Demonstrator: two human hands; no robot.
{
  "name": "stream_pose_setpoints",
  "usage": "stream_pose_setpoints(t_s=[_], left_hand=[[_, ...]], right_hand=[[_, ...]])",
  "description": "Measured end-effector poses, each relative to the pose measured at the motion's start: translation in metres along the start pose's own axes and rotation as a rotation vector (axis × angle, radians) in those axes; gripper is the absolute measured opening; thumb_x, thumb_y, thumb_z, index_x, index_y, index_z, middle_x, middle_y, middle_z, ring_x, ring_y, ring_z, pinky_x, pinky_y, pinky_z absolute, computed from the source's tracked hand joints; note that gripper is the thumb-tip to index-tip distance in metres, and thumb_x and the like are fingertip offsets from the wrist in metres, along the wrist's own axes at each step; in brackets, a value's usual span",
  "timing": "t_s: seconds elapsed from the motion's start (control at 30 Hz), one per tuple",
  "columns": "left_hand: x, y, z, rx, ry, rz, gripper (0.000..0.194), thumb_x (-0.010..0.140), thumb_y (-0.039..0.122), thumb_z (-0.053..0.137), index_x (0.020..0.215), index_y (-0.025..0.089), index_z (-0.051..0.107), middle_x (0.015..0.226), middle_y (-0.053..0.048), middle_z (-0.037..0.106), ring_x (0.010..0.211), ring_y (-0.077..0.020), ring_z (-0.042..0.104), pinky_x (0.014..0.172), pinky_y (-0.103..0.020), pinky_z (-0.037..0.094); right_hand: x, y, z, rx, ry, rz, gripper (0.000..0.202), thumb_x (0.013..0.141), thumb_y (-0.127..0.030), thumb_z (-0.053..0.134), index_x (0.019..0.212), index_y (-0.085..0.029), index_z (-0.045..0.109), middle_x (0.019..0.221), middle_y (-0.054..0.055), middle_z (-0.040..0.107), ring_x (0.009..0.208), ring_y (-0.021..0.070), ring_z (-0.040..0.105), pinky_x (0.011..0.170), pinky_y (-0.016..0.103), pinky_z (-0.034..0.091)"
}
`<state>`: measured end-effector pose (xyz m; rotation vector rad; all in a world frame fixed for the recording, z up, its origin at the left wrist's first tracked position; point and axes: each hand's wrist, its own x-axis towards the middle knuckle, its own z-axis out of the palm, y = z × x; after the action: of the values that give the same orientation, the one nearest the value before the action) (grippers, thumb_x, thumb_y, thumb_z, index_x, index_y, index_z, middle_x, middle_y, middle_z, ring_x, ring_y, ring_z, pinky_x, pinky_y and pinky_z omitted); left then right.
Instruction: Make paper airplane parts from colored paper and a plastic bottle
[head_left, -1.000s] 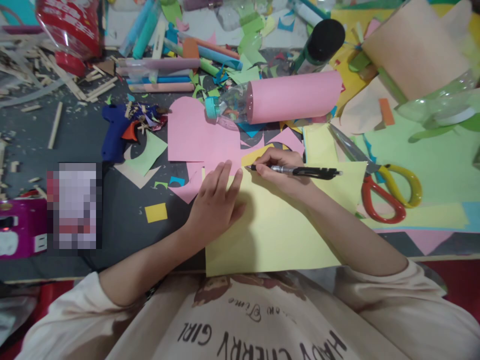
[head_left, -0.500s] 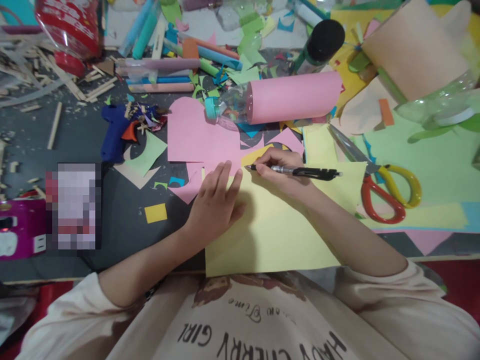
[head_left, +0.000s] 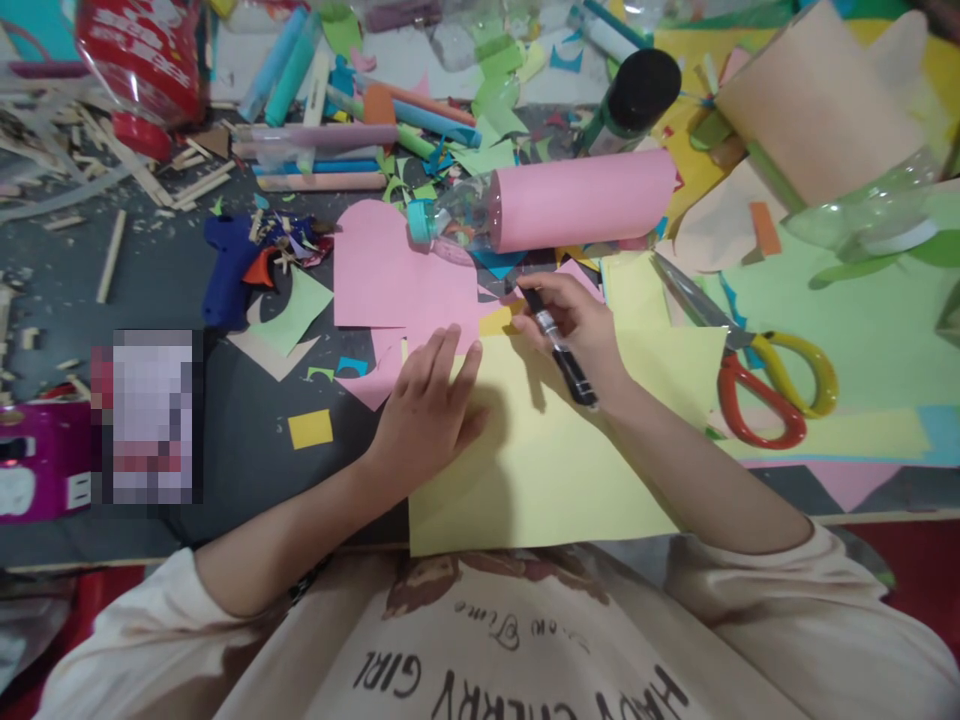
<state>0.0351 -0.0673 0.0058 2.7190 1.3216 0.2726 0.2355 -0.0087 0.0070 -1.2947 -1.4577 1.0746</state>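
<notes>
In the head view, the two hands are apart over a cluttered dark table (head_left: pixel 247 440); the left hand (head_left: pixel 426 420) lies palm down with its fingers a little spread, resting on the left part of a large yellow sheet (head_left: pixel 570 480), its fingertips by the overlap with the pink paper (head_left: pixel 397 270); the right hand (head_left: pixel 581 325) is closed around a black pen (head_left: pixel 561 350), whose point is toward the far side, near the sheet's far edge, and whose back end slants toward the person; whether the pen's point touches anything is hard to tell, as it is small and dark there; the yellow sheet lies flat, its near edge close to the person's shirt (head_left: pixel 525 620); just right of it lie scissors (head_left: pixel 776 385) with one red and one yellow handle; beyond the hands, a pink-wrapped bottle (head_left: pixel 585 200) lies on its side, its teal cap over the pink paper; to the left are a blue glue gun (head_left: pixel 227 270) and a small yellow scrap (head_left: pixel 310 429); several markers (head_left: pixel 322 180) lie farther back.
</notes>
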Motion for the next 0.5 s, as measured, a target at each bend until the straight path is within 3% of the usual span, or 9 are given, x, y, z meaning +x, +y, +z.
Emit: stream_pose_setpoints(t_s=[0.17,0.27,0.5], left_hand=[[0.0003,0.0001,-0.0006,0.007,-0.015,-0.013,0.063,0.095,0.037,0.046,0.148,0.008,0.03,0.151,-0.025,0.038,0.143,-0.0365,0.035,0.116,-0.051,0.03],[-0.0003,-0.0003,0.0004,-0.016,-0.018,-0.017,0.063,0.095,0.037,0.046,0.15,0.01,0.029,0.151,-0.025,0.039,0.144,-0.036,0.034,0.117,-0.051,0.03],[-0.0004,-0.0007,0.0015,0.005,-0.003,-0.004,0.063,0.095,0.037,0.047,0.148,0.009,0.03,0.152,-0.025,0.038,0.143,-0.037,0.034,0.116,-0.051,0.031]], right_hand=[[-0.0004,0.0046,0.0007,-0.064,0.007,0.043,0.028,0.082,-0.035,0.065,0.108,-0.026,0.062,0.081,0.0,0.059,0.061,0.0116,0.053,0.056,0.026,0.047],[-0.0004,0.0045,-0.0004,-0.064,0.002,0.042,0.03,0.083,-0.034,0.064,0.111,-0.026,0.061,0.082,0.0,0.062,0.057,0.0107,0.051,0.055,0.026,0.047],[0.0012,0.0051,-0.0045,0.012,-0.011,0.111,0.049,0.085,-0.046,0.063,0.13,-0.031,0.051,0.117,0.004,0.067,0.053,0.0075,0.051,0.05,0.025,0.047]])
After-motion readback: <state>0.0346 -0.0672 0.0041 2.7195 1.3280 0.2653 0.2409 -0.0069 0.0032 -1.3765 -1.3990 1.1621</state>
